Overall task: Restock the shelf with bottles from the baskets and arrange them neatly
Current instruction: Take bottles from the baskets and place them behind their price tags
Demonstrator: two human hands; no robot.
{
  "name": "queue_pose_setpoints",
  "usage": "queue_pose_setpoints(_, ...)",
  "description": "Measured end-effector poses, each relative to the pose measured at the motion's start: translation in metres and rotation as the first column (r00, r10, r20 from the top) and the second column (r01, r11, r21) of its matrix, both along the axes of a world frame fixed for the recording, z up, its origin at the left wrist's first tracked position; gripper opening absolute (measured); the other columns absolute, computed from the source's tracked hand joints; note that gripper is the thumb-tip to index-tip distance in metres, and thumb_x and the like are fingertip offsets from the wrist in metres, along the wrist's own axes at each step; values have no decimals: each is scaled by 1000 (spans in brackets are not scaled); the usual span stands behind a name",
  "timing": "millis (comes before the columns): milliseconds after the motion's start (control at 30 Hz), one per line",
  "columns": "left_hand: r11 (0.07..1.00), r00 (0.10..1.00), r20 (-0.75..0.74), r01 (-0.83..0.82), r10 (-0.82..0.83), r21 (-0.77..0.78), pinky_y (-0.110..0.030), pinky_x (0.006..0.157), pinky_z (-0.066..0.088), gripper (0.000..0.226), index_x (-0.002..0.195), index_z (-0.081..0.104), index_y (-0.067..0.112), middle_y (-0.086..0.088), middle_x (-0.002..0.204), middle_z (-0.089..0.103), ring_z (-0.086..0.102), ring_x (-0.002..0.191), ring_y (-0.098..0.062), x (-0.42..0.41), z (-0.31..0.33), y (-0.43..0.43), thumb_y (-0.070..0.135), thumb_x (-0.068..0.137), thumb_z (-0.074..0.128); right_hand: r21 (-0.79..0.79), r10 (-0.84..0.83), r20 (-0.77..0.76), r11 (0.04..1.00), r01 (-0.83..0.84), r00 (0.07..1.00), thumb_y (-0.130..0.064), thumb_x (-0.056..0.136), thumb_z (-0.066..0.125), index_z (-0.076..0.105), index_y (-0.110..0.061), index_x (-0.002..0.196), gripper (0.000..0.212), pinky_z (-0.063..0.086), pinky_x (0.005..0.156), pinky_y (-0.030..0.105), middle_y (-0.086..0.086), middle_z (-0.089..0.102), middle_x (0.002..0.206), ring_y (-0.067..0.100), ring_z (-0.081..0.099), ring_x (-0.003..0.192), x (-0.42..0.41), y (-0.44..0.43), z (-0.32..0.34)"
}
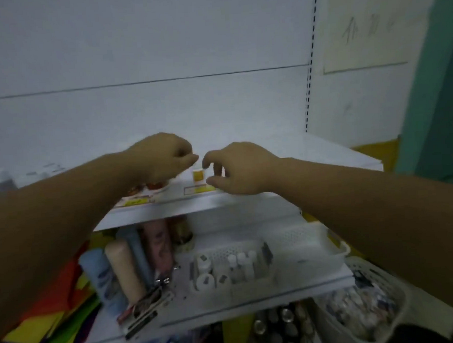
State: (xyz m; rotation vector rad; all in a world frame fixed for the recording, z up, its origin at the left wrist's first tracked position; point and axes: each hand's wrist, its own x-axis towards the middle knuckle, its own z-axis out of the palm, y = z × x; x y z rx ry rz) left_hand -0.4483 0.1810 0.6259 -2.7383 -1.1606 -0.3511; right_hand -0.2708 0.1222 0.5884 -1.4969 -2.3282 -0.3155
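Both hands hover over the upper white shelf (285, 151). A small bottle with a yellow label (198, 175) stands upright on it, near the front edge, between the hands. My left hand (166, 159) is just left of and above the bottle, its fingers pinched together with nothing visible in them. My right hand (235, 168) is just right of the bottle, fingers curled and apart, not touching it. Small jars with red-orange labels (156, 186) sit partly hidden under my left hand. On the lower shelf, a white basket (251, 246) holds several small white bottles (241, 263).
A second white basket (317, 245) stands to the right of the first. Rolled cloths (125, 262) and small packets lie at the lower shelf's left. Below, a floor basket (382, 310) of packets and several dark bottles (282, 324) stand. A green wall is at right.
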Motion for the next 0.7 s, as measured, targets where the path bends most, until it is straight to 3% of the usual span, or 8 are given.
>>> queue_pose_setpoints(67, 997, 990, -132, 50, -57, -53, -28, 59, 32, 36, 59, 50, 20, 6, 56, 49, 48, 59, -17, 5, -34, -28, 39, 90, 48, -93, 67, 50, 994, -62, 996, -39, 88, 51, 60, -24, 108, 27, 36, 66, 27, -3, 68, 91, 13, 47, 72, 1, -20, -32)
queue_pose_setpoints(167, 969, 970, -225, 37, -93, -244, -27, 60, 33, 37, 58, 48, 21, 5, 58, 49, 44, 55, -10, 9, -88, -47, 41, 88, 52, -240, 22, 150, 971, 14, 988, -41, 89, 48, 59, -24, 105, 26, 36, 67, 28, -3, 60, 87, 15, 49, 76, 16, -36, -81)
queue_pose_setpoints(267, 903, 977, -206, -36, -58, -427, -28, 63, 38, 31, 62, 49, 25, 5, 66, 51, 48, 62, -13, 8, -131, -39, 39, 90, 50, -343, -101, 70, 932, 119, 992, -40, 90, 48, 60, -23, 101, 23, 34, 70, 26, -1, 63, 97, 13, 46, 79, 45, -35, -124)
queue_pose_setpoints(400, 824, 991, -137, -85, 10, -559, -27, 65, 42, 19, 76, 56, 23, 6, 76, 57, 53, 74, -16, 7, -193, -17, 31, 91, 49, -481, -215, -20, 858, 179, 976, -31, 91, 48, 63, -18, 87, 20, 39, 68, 26, 3, 67, 93, 13, 48, 72, 77, -22, -187)
queue_pose_setpoints(533, 781, 998, -50, -65, 43, -621, -25, 81, 40, 15, 91, 63, 12, -8, 100, 66, 59, 92, -20, 8, -261, 5, 22, 92, 52, -576, -382, -148, 783, 234, 912, -28, 89, 55, 67, -9, 100, 25, 44, 76, 25, 8, 69, 101, 22, 62, 93, 85, -2, -249)
queue_pose_setpoints(633, 727, 988, 70, -55, 141, -684, -25, 95, 33, 20, 104, 65, 4, -12, 110, 66, 59, 106, -25, 16, -303, 25, 12, 89, 56, -621, -441, -177, 744, 248, 880, -30, 91, 53, 57, -13, 118, 32, 32, 77, 13, 5, 63, 117, 19, 56, 105, 78, 14, -298)
queue_pose_setpoints(700, 681, 965, 146, -42, 217, -731, -32, 93, 41, 20, 104, 65, 3, -15, 107, 67, 61, 102, -28, 30, -323, 43, 7, 88, 55, -641, -462, -198, 729, 242, 865, -28, 92, 51, 52, -12, 126, 37, 31, 82, 14, 6, 58, 123, 19, 53, 111, 72, 26, -325)
